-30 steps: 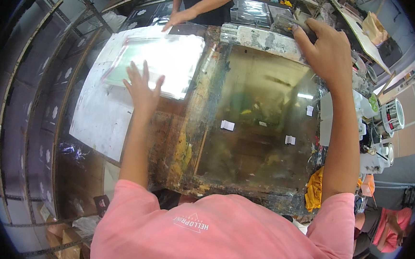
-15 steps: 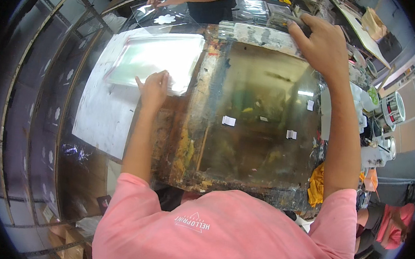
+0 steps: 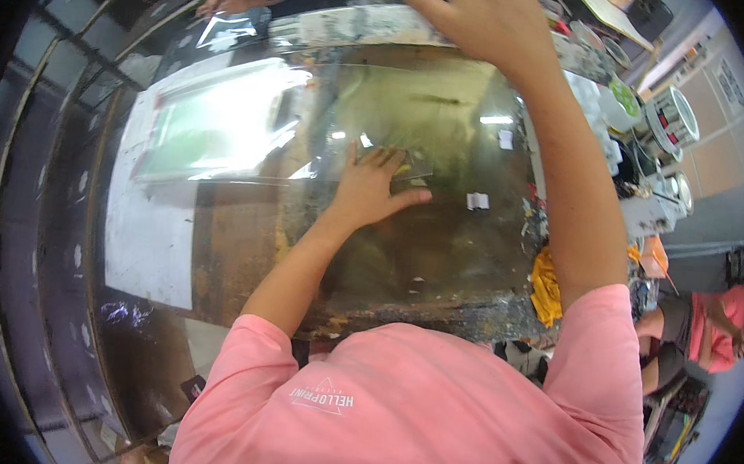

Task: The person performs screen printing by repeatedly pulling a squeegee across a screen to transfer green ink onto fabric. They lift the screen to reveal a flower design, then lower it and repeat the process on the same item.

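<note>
Dark metal rack shelving [image 3: 37, 209] curving along left side. Cluttered workbench [image 3: 653, 157] at right: round tins [image 3: 675, 115], yellow rag [image 3: 547, 287]. Pale wall panels [image 3: 726, 110] beyond. Grey floor [image 3: 697, 272] below. Bright overhead light.

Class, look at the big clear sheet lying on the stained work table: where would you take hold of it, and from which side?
Probably at its far edge, reaching over from the near side, where the right hand already rests. The clear sheet lies flat, so only its edges offer a grip; the left hand presses its middle, palm down, on the table.
</note>
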Demonstrator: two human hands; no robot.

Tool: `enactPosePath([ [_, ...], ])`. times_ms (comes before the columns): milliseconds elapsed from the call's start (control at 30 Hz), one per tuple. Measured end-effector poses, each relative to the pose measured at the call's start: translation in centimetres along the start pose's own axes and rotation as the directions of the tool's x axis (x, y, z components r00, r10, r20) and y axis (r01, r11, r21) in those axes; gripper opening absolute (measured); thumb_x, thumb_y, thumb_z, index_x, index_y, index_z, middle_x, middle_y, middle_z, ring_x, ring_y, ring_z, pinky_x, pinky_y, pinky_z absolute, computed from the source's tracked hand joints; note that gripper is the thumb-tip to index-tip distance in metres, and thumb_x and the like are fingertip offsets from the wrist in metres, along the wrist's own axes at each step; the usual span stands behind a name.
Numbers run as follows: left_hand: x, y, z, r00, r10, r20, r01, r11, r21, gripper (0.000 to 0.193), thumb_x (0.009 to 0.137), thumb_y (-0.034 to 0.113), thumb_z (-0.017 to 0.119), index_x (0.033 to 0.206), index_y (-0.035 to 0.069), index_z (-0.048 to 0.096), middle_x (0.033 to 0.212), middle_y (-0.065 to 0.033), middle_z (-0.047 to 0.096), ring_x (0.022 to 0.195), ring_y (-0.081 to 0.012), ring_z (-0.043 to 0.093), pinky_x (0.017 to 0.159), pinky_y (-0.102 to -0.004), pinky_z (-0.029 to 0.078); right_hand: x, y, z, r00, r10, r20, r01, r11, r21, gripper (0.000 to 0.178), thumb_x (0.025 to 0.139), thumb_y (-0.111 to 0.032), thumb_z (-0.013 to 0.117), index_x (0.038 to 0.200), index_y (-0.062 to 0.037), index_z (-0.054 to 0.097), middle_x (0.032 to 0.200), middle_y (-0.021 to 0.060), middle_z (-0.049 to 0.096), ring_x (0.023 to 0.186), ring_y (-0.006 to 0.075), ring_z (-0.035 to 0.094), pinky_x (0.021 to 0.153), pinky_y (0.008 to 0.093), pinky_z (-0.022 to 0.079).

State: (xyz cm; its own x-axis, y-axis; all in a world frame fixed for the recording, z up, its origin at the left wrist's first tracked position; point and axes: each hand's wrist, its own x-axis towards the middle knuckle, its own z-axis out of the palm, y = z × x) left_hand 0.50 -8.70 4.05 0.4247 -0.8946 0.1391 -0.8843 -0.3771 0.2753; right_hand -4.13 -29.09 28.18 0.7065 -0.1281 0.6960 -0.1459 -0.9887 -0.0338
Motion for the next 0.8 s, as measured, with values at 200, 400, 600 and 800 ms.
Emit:
enactPosePath([
  [200, 2.6, 5.5, 5.1, 0.994, 0.108, 0.020, -0.108, 0.994, 0.001, 0.126, 0.073, 0.094, 0.057, 0.156, -0.001, 0.044, 0.167, -0.0266, 0.029, 0.159, -0.0406, 0.020, 0.125, -0.0676, -0.002, -0.3, 0.5, 0.1, 1.000, -0.011, -0.007, 0.011, 1.000, 0.022, 0.052, 0.090, -0.047, 0.057, 0.075, 0.0006, 0.072, 0.075, 0.0222, 0.070, 0.077, 0.0400, 0.069, 0.078, 0.0506, 0.047],
  [400, 2.7, 8.6, 6.1, 0.996, 0.081, -0.044, -0.082, 0.997, -0.013, 0.127, 0.070, 0.097, 0.054, 0.153, 0.000, 0.049, 0.163, -0.0266, 0.036, 0.154, -0.0427, 0.030, 0.119, -0.0769, -0.005, 0.8, 0.1, 1.0, 1.000, -0.027, 0.004, 0.026, 0.995, 0.095, 0.052, 0.089, -0.045, 0.056, 0.075, 0.0016, 0.073, 0.075, 0.0234, 0.071, 0.076, 0.0399, 0.069, 0.080, 0.0505, 0.050],
  [600, 2.8, 9.6, 6.3, 0.980, 0.162, -0.113, -0.165, 0.986, -0.020, 0.123, 0.070, 0.097, 0.053, 0.148, 0.001, 0.056, 0.156, -0.0246, 0.046, 0.146, -0.0442, 0.040, 0.118, -0.0786, -0.003, 1.2, 1.1, 0.1, 1.000, -0.023, 0.008, 0.023, 0.998, 0.059, 0.054, 0.090, -0.045, 0.055, 0.076, 0.0038, 0.073, 0.074, 0.0253, 0.070, 0.075, 0.0406, 0.070, 0.078, 0.0513, 0.053],
  [800, 2.6, 9.4, 6.5, 0.972, 0.183, -0.150, -0.188, 0.982, -0.022, 0.121, 0.070, 0.096, 0.054, 0.146, 0.001, 0.056, 0.155, -0.0243, 0.047, 0.142, -0.0451, 0.044, 0.119, -0.0775, 0.000, 1.4, 0.3, -0.3, 0.999, -0.003, 0.032, 0.001, 0.998, 0.061, 0.054, 0.090, -0.045, 0.055, 0.076, 0.0036, 0.073, 0.073, 0.0251, 0.070, 0.075, 0.0407, 0.070, 0.079, 0.0501, 0.054],
])
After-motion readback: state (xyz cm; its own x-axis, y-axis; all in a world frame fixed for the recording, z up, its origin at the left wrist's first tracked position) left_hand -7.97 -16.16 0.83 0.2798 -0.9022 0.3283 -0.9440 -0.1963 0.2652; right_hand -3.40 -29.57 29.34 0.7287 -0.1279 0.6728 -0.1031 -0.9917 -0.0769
